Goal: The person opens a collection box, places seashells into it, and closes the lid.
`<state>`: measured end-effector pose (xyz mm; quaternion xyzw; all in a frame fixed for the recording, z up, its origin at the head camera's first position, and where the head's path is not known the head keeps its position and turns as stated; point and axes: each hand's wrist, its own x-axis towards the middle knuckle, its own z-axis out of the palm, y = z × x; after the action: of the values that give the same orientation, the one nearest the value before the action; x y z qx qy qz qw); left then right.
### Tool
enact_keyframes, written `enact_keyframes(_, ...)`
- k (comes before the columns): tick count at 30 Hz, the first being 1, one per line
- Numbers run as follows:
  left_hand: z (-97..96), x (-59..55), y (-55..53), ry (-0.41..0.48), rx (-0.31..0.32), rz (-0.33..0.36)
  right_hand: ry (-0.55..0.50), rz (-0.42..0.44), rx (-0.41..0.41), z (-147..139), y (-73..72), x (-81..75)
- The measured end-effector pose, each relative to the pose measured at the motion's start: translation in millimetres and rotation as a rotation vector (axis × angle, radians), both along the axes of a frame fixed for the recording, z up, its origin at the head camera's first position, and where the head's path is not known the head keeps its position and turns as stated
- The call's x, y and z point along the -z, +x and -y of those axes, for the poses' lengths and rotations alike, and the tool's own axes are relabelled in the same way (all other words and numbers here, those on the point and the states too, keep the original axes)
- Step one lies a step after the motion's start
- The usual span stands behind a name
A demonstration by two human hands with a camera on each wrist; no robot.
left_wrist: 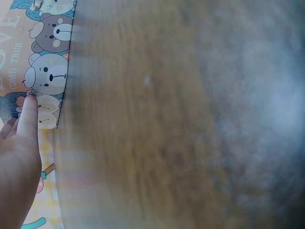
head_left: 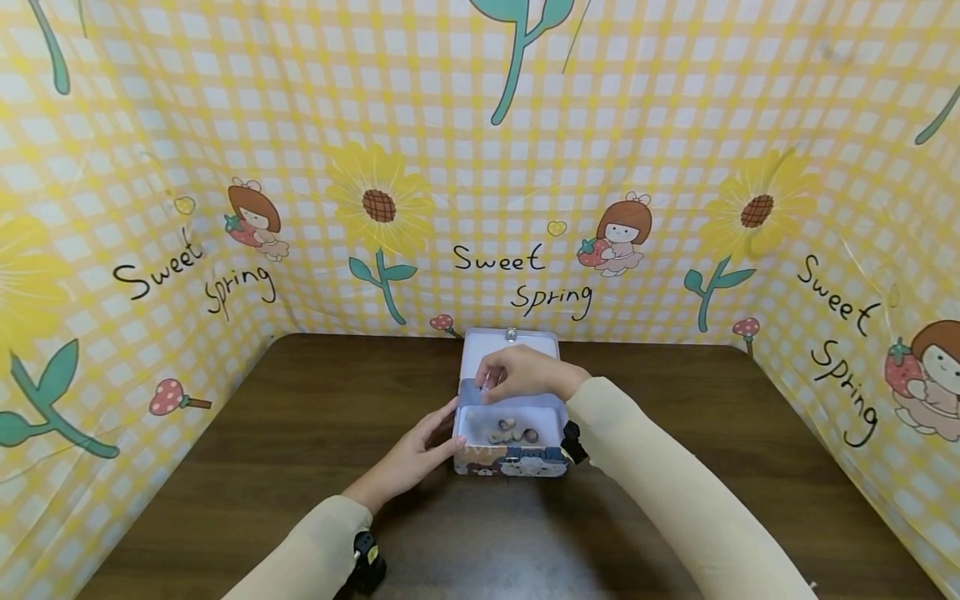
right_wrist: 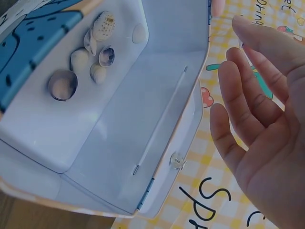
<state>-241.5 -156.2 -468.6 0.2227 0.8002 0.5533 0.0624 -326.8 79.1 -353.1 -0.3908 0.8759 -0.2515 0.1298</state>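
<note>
An open tin box (head_left: 512, 461) with bear pictures on its outside stands in front of me, its lid (head_left: 480, 350) tipped back. Several seashells (right_wrist: 63, 86) lie together on the white inside of the box. My left hand (head_left: 408, 457) touches the box's left side, thumb at the front corner and fingers extended along the wall. Over the hinge side of the box is my right hand (head_left: 521, 372), fingers bent and thumb close to the forefinger. I cannot tell whether something small sits between those fingertips.
The box stands on a dark wooden table (head_left: 300, 400). A yellow checked cloth (head_left: 480, 192) with flowers and lettering rises behind and at both sides. A metal clasp (right_wrist: 177, 161) sits on the lid's edge. A black wrist device (head_left: 367, 562) is strapped over the left sleeve.
</note>
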Motion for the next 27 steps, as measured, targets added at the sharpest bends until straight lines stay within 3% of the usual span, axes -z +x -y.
enact_keyframes(14,-1.7,-2.0,-0.1,0.002,0.015,-0.028,0.028,0.021,0.017,6.1,-4.8,4.3)
enact_keyframes(27,-0.8,-1.0,1.4,0.012,0.003,-0.011,0.053,0.051,0.061,9.4,-2.7,13.2)
